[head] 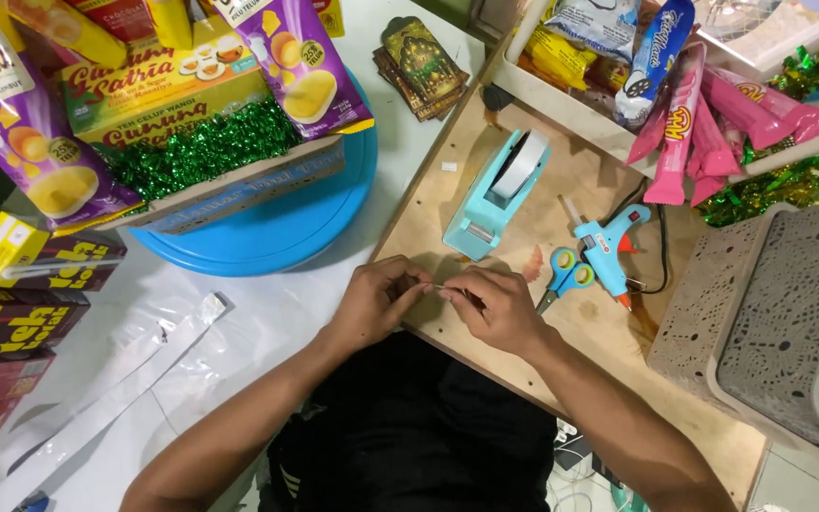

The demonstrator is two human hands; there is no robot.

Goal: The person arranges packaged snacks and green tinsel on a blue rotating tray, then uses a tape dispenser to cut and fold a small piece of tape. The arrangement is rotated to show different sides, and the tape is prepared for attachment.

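**Pinching a strip of clear tape between both hands**

Holding a short clear tape strip point(440, 288) level, long axis left to right, left hand point(376, 301) and right hand point(497, 308) both closed on its ends. Lying just beyond: scissors point(564, 275), blue glue gun point(609, 245), turquoise tape dispenser point(495, 194). Standing farther off: purple snack bags point(296, 59), pink wafer packs point(689, 123).

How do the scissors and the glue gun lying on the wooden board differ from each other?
The scissors are smaller, with blue and yellow-green ring handles and blades pointing toward the person; the glue gun is bulkier, light blue with an orange trigger and nozzle. The glue gun trails a black cord, while the scissors have none. Both lie flat side by side on the wooden board, just beyond the right hand, and neither is touched by it.
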